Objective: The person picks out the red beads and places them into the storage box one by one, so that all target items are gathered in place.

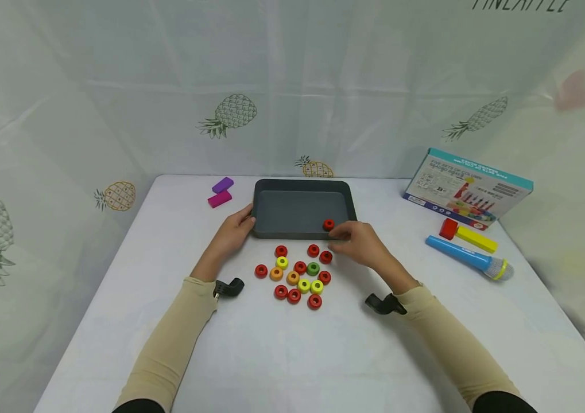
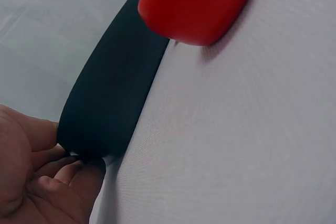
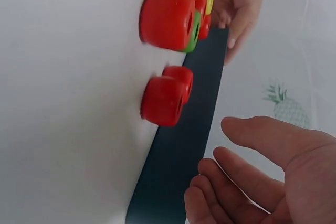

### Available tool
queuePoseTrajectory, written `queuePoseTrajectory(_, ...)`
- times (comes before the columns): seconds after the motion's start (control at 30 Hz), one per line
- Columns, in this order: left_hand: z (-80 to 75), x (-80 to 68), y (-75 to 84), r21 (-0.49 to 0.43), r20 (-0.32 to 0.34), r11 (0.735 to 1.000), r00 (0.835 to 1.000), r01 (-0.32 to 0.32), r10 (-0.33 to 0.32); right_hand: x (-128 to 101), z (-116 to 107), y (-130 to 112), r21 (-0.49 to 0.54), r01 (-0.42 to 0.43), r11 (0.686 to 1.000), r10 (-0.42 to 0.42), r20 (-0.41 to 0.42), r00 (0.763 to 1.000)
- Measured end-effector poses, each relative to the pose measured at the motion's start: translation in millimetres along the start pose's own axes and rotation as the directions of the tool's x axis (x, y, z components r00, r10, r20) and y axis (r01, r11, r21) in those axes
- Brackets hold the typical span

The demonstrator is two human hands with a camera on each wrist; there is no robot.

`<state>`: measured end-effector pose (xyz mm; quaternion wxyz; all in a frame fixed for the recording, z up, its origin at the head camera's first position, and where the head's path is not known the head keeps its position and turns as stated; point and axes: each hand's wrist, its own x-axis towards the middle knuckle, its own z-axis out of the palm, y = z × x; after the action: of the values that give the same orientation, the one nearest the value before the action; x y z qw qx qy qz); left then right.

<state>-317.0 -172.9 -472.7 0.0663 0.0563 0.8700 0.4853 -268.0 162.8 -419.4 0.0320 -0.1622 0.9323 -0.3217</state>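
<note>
Where the tray (image 1: 297,206) lay: beyond the loose beads (image 1: 299,271)
Left hand (image 1: 232,232): gripped the tray's left side, a sensible brace
Right hand (image 1: 358,244): thumb and fingers stood apart, beside the red bead (image 1: 326,227)
Red bead: inside the tray; low placing seemed wisest against rolling

At the head, looks forward and down from high above the surface (image 1: 271,361), taking in the whole tray (image 1: 297,206), left grip (image 1: 231,232), right grip (image 1: 358,244) and backdrop (image 1: 333,63). At the left wrist, sits low and very near, rolled sideways, facing the tray's near wall and cropping a red ring (image 2: 199,6) up top. At the right wrist, sits low and close, rolled the opposite way, facing along that wall toward the left grip; shares several rings (image 3: 164,20) and both grips with the head view.
</note>
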Motion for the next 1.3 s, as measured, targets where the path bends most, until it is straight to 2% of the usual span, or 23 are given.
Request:
queuePoseTrajectory(0.2, -2.0, -0.9, -0.6, 0.010, 0.001, 1.000, 1.000, -0.005, 0.005, -7, 10, 3, 0.027, -0.005, 1.000, 0.004, 0.016, 1.000)
queuePoseTrajectory(0.43, -1.2, -1.3, -0.3, 0.003, 0.005, 1.000, 1.000, -0.009, 0.008, -9, 20, 6, 0.000, 0.020, 1.000, -0.020, 0.049, 0.999)
queuePoseTrajectory(0.8, -1.0, -2.5, 1.8, -0.007, -0.001, 1.000, 1.000, -0.005, 0.005, -8, 22, 6, -0.004, 0.035, 0.999, -0.034, 0.083, 0.996)
queuePoseTrajectory(1.3, -0.3, -2.1, 1.3, 0.003, -0.004, 1.000, 1.000, -0.008, 0.008, -9, 25, 9, 0.003, 0.046, 0.999, -0.046, 0.076, 0.996)
